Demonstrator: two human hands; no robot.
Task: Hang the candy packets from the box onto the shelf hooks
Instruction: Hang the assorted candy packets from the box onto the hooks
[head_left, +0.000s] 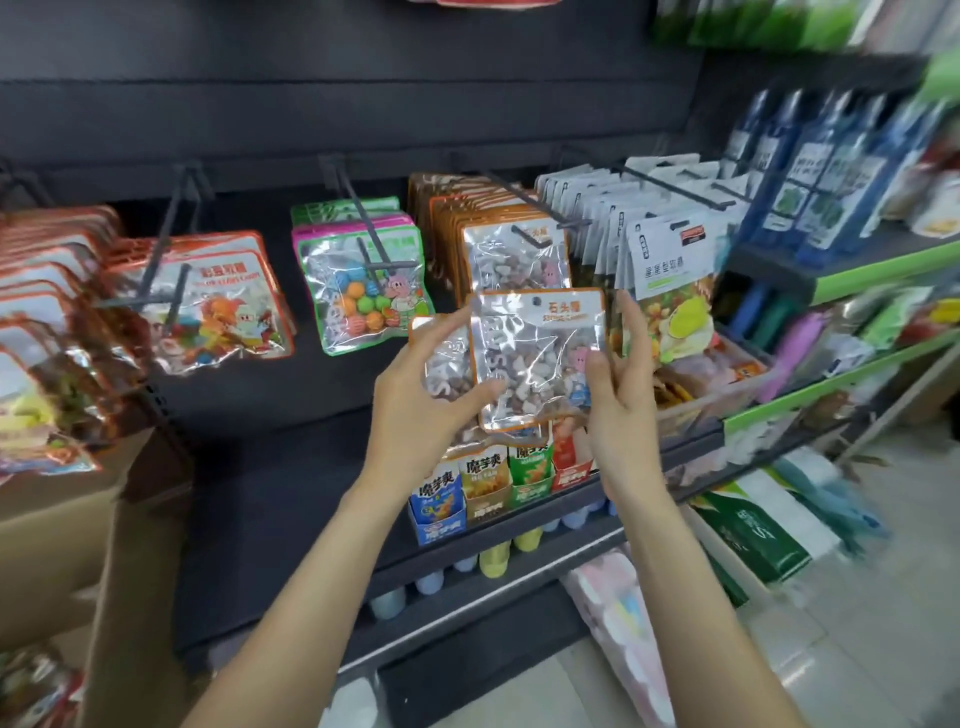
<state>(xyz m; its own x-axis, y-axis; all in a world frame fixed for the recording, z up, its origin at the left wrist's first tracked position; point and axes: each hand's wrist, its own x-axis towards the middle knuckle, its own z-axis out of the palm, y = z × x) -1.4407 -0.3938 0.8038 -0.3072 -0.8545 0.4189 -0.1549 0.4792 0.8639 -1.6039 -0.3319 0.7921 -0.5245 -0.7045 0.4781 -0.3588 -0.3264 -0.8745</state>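
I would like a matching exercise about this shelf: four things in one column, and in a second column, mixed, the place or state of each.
Things
1. stone candy packet
2. pink-edged packets
3. cardboard box
4. konjac snack boxes

Places or states
A. hanging on a hook, left of the orange-edged row
B. standing at the left edge of the view, open
C. held between the left hand and the right hand, not yet on a hook
D. standing in a row on the lower shelf, under the hands

Pairs: 1-C, 2-A, 3-B, 4-D
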